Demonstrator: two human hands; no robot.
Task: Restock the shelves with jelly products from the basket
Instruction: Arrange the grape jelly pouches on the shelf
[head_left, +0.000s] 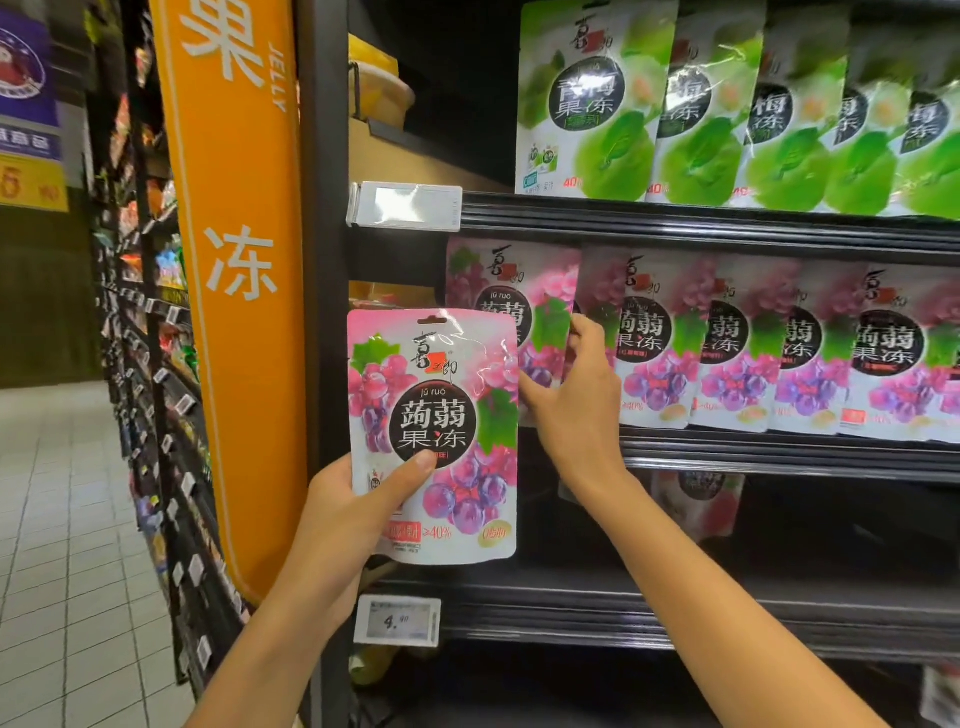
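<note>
Your left hand grips a grape jelly pouch by its lower left corner; your right hand pinches the leftmost pouch on the middle shelf.

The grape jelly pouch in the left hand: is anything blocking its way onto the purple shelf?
Partly. On that shelf, the right hand grips the leftmost pouch, right behind the held pouch in the left hand. Left of it, a gap looks open.
</note>
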